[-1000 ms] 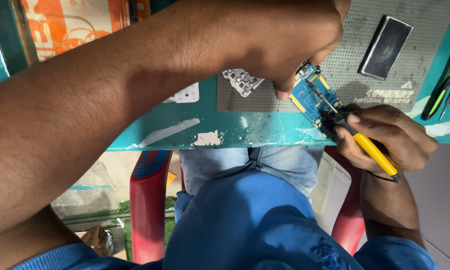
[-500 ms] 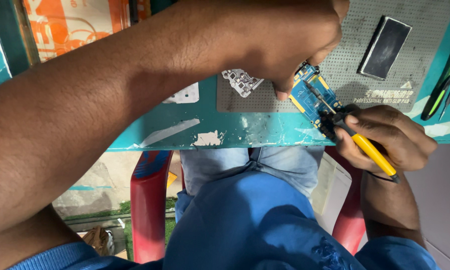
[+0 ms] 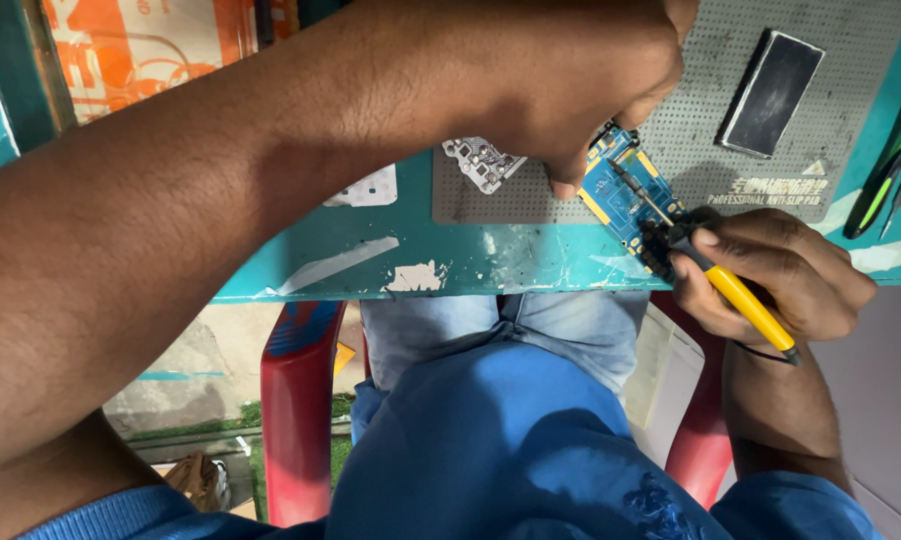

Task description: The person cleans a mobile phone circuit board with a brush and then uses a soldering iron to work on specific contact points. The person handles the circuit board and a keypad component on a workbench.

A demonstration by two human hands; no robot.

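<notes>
Left hand (image 3: 581, 80) reaches across from the left, forearm diagonal over the tabletop (image 3: 371, 255), fingers curled shut on the top edge of the blue circuit board (image 3: 626, 190). Right hand (image 3: 781, 275) sits at the tabletop's near edge, fingers wrapped tight around a yellow-handled soldering iron (image 3: 736, 295).

Orange-and-white printed sheet (image 3: 141, 45) at top left. Grey perforated mat (image 3: 691, 120) under the board, white print along its near edge.

Iron's long axis runs diagonal, tip pointing up-left onto the board.
</notes>
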